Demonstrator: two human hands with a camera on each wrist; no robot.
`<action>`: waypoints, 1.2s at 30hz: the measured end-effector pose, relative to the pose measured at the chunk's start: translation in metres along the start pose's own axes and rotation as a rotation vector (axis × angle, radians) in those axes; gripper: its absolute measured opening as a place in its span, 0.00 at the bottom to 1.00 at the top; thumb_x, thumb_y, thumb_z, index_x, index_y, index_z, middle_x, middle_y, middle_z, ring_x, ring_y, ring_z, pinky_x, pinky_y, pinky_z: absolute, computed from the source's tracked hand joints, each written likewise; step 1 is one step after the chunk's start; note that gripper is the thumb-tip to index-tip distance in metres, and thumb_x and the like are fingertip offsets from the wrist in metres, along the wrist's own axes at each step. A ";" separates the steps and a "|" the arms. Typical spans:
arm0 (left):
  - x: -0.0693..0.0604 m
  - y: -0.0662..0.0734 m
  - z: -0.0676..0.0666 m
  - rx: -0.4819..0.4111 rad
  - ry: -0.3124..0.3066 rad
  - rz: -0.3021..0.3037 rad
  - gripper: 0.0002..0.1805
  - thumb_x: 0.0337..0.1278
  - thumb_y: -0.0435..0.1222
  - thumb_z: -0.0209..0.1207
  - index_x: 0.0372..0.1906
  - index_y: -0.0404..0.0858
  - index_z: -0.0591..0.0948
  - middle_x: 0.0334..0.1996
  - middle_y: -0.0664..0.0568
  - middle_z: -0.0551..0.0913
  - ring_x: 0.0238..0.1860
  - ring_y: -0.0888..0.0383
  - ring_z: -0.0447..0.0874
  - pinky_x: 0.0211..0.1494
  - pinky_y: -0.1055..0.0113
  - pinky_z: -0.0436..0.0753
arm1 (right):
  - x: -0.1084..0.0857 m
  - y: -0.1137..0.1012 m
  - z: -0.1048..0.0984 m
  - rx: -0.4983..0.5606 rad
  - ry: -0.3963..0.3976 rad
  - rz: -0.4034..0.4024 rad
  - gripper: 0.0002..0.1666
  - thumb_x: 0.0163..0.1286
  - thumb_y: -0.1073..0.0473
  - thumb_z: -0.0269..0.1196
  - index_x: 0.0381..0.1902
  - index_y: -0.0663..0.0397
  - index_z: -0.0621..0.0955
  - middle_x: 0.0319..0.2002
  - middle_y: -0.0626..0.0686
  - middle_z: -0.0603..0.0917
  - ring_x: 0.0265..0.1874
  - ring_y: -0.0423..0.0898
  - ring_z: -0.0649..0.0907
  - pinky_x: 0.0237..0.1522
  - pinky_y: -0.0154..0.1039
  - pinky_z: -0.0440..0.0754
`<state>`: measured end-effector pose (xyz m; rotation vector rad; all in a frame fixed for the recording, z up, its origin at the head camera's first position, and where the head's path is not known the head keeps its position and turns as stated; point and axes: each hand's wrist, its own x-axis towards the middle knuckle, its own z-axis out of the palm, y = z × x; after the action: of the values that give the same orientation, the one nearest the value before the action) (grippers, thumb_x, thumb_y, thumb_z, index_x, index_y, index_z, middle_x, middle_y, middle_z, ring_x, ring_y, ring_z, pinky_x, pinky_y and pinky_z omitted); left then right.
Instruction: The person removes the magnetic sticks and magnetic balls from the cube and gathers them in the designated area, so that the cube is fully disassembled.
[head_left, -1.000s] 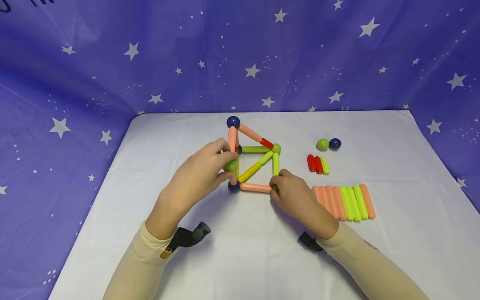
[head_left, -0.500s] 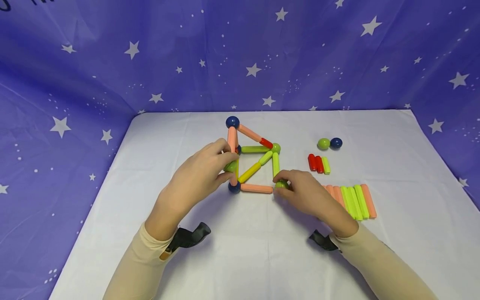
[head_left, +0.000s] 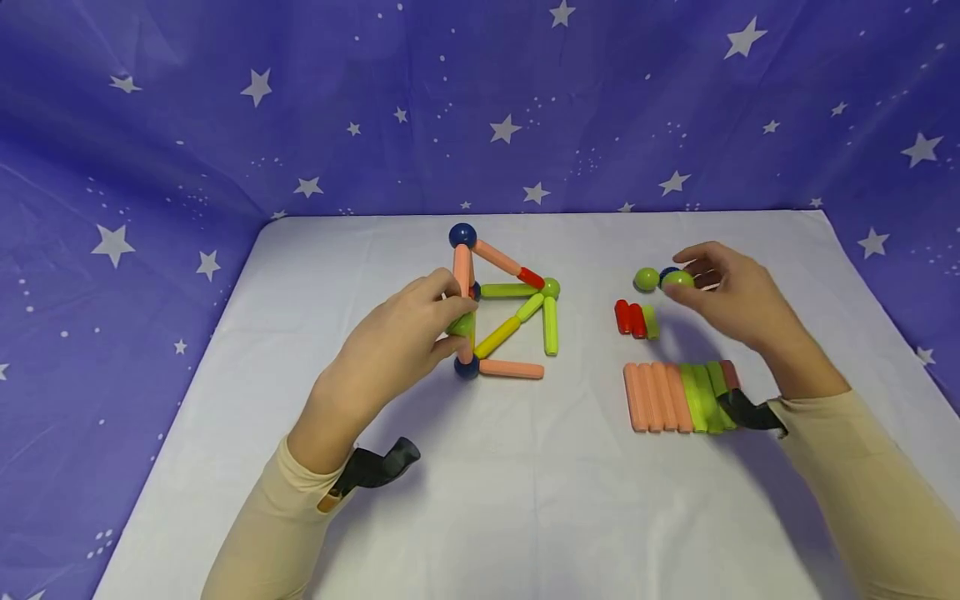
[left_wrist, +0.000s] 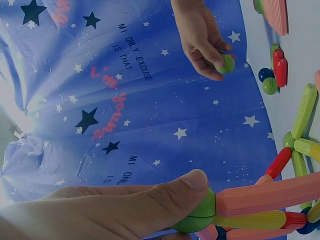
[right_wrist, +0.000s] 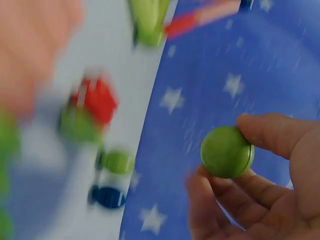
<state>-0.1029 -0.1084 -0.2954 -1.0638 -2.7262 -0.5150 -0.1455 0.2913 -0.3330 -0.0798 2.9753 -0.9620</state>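
My left hand [head_left: 397,333] pinches ball [head_left: 461,325] on frame [head_left: 498,337]; right hand [head_left: 738,296], loose ball [head_left: 679,282] right of frame. Looks part-built: two rod ends [head_left: 536,372] unjoined, rods [head_left: 660,398] unused.

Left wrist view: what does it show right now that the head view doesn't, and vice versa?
Only the left wrist view shows lettering and dark stars on the backdrop.

Only the head view shows the beige sleeves and black wrist straps.

Both show the left hand pinching one green ball, the right hand holding another green ball, a loose green ball beside a dark-blue ball, and at least part of the ball-and-stick structure.
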 end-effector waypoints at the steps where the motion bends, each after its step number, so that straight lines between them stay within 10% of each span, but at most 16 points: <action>1: 0.000 0.000 0.000 -0.001 -0.003 -0.002 0.20 0.43 0.37 0.75 0.45 0.39 0.85 0.40 0.53 0.73 0.36 0.58 0.72 0.36 0.69 0.74 | 0.005 0.008 -0.005 -0.029 0.021 0.012 0.30 0.66 0.40 0.63 0.58 0.53 0.76 0.48 0.59 0.78 0.46 0.55 0.76 0.38 0.49 0.75; 13: -0.001 -0.001 0.001 0.005 0.006 0.002 0.20 0.43 0.38 0.75 0.45 0.39 0.84 0.41 0.53 0.73 0.36 0.58 0.72 0.36 0.69 0.75 | 0.059 0.077 -0.012 -0.098 -0.085 0.147 0.34 0.67 0.46 0.63 0.60 0.65 0.71 0.57 0.68 0.74 0.53 0.66 0.73 0.46 0.62 0.75; 36: -0.001 0.001 0.000 0.022 0.001 -0.003 0.19 0.44 0.38 0.75 0.44 0.40 0.84 0.40 0.53 0.73 0.36 0.57 0.71 0.36 0.69 0.74 | 0.069 0.077 -0.003 -0.113 -0.172 0.191 0.33 0.67 0.56 0.63 0.64 0.66 0.67 0.61 0.70 0.71 0.56 0.68 0.72 0.51 0.64 0.73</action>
<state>-0.1019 -0.1084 -0.2949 -1.0535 -2.7270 -0.4841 -0.2178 0.3522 -0.3756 0.1124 2.8143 -0.7265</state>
